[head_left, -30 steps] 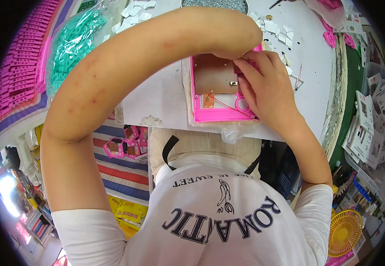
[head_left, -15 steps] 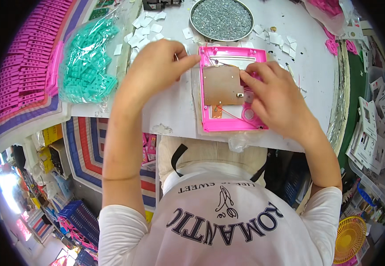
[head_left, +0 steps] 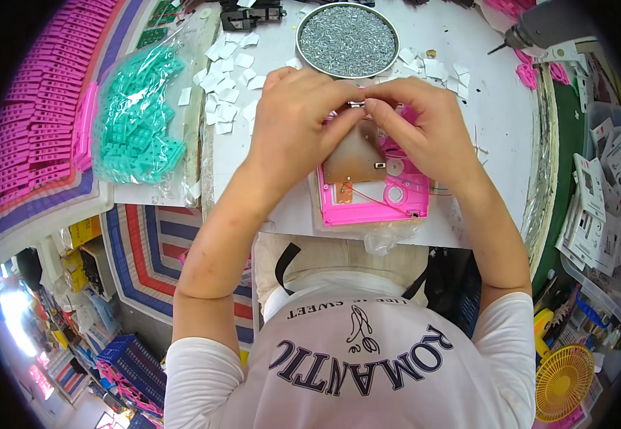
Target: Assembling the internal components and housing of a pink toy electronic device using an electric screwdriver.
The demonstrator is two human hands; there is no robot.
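A pink plastic casing [head_left: 375, 214] lies face down in front of me, with thin wires inside it. The brown circuit board [head_left: 353, 161], with a small switch on it, sits turned at an angle in the casing. Over the far part of the casing my two hands meet fingertip to fingertip. My left hand [head_left: 296, 129] and my right hand [head_left: 425, 125] both pinch a small silver-and-dark part [head_left: 355, 104], mostly covered by the fingers and too small to name. The casing's far edge is largely hidden behind my hands.
A round tray [head_left: 298, 43] of small screws stands beyond my hands, with white paper squares [head_left: 228, 89] scattered beside it. A bag of green plastic parts [head_left: 139, 129] and rows of pink parts [head_left: 46, 93] are at left. An electric screwdriver [head_left: 539, 32] hangs at upper right.
My left hand has moved right to meet my right hand, which shifted away from the board's edge. The circuit board has turned in the casing. The screwdriver has come into view.
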